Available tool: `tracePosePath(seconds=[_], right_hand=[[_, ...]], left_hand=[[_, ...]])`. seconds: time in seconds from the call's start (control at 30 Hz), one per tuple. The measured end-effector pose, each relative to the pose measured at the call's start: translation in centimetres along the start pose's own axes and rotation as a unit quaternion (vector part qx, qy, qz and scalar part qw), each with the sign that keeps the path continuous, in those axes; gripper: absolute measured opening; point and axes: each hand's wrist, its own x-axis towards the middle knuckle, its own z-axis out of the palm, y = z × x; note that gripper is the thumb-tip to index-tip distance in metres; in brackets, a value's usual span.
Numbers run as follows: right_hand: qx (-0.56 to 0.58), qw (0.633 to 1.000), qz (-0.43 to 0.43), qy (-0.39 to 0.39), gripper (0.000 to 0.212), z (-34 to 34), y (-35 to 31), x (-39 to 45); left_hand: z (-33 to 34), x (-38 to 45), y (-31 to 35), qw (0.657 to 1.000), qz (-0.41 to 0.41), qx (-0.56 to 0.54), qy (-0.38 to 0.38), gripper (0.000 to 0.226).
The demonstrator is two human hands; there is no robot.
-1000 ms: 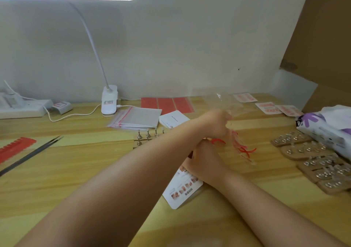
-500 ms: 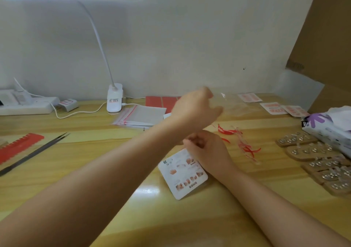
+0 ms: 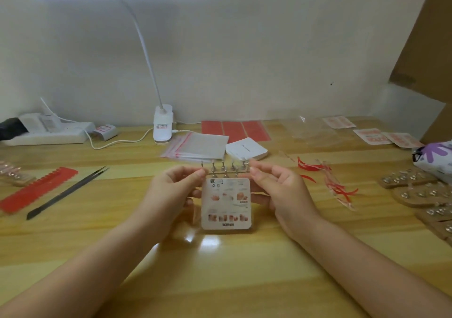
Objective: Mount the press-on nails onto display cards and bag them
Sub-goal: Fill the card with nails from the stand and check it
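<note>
Head view shows the display card (image 3: 226, 204) held up over the middle of the worktop (image 3: 220, 268), nearer its front edge; left hand (image 3: 171, 193) and right hand (image 3: 281, 190) pinch its two sides; stack of bags (image 3: 198, 146) lies behind it, toward the back edge.

A white rounded display card (image 3: 226, 204) printed with nail pictures is held upright above the table (image 3: 220, 268). A stack of clear red-striped bags (image 3: 195, 146) lies flat behind it.

Card (image 3: 226, 202) between both hands, on worktop (image 3: 220, 268); behind it nail stands (image 3: 223, 168), then bags (image 3: 198, 146); tweezers (image 3: 68, 191) left; peeled strips (image 3: 327, 178) right.
</note>
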Motion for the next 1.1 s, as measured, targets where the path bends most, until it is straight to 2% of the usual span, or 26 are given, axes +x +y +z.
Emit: tracePosePath(seconds=[0.1,0.23,0.33,0.47,0.67,0.83,1.0,1.1], right_hand=[[0.013,1.000,0.017,-0.020,0.042,0.0,0.0,-0.2],[-0.029,1.000,0.004,-0.005,0.021,-0.1,0.5,-0.2],[-0.031,1.000,0.004,0.002,0.014,-0.1,0.6,-0.1],[-0.023,1.000,0.007,0.003,0.014,-0.2,0.5,-0.1],[-0.039,0.999,-0.003,-0.004,0.009,-0.2,0.2,-0.2],[-0.093,0.995,-0.031,-0.014,0.007,-0.4,0.2,0.0],[-0.112,0.991,-0.056,-0.051,0.014,-0.8,0.1,0.0],[-0.113,0.990,-0.056,-0.062,0.017,-0.9,0.1,0.0]], left_hand=[[-0.4,0.1,-0.4,0.999,0.031,0.023,0.006,0.008],[-0.4,-0.3,-1.0,0.997,0.054,0.060,0.010,0.006],[-0.3,-0.4,-0.8,0.996,0.063,0.068,-0.016,0.012],[-0.8,-0.1,-0.8,0.993,0.066,0.090,-0.036,0.015],[-1.6,0.9,-1.1,0.994,0.075,0.048,-0.058,0.010],[-1.9,1.2,-1.4,0.989,0.100,0.089,-0.066,0.011],[-1.8,1.2,-1.5,0.976,0.143,0.151,-0.069,0.006],[-1.9,1.1,-1.4,0.974,0.160,0.144,-0.066,0.015]])
